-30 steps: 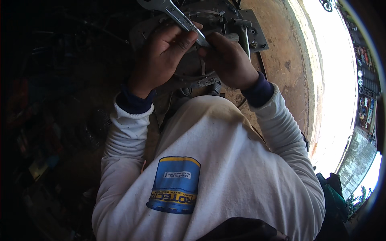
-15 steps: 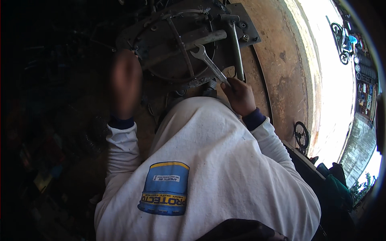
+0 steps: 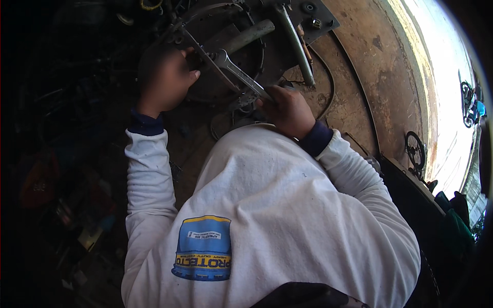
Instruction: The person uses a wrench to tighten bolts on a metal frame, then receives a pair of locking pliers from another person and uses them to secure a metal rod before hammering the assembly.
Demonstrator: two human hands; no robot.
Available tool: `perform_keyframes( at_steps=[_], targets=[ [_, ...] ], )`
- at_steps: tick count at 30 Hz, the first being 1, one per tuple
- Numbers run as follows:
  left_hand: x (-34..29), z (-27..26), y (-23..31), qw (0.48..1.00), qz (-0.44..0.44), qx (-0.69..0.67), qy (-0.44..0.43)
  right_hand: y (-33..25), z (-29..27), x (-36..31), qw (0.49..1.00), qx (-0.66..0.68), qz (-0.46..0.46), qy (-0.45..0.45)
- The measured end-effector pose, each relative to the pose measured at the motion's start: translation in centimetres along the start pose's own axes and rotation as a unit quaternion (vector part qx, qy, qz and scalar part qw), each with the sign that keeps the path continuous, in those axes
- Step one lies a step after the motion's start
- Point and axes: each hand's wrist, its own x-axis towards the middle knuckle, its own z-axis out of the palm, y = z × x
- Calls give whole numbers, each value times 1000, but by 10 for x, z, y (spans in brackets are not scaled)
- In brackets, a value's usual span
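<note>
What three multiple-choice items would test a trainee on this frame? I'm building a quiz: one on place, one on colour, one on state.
1. Where does the wrench lie?
A. Across the round metal frame
B. On the white shirt
C. On the sunlit ground

2. What colour are the cuffs at the wrists?
A. Red
B. Dark blue
C. Yellow

3. What is the right hand doing?
A. Hanging free
B. Gripping the wrench's handle
C. Resting flat on the floor

Answers: 1 A, its head sits over the round metal frame; 2 B, dark blue cuffs edge the white sleeves; 3 B, fingers close round the handle end.
</note>
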Motion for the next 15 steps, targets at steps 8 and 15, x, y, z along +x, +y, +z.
perform_keyframes(
  at_steps=[8, 15],
  targets=[
    [13, -6, 13, 995, -28, 64, -66, 0, -4, -1, 999, 42, 8, 2],
    [14, 0, 6, 998, -24, 54, -25, 18, -51, 50, 991, -98, -72, -53]
  ],
)
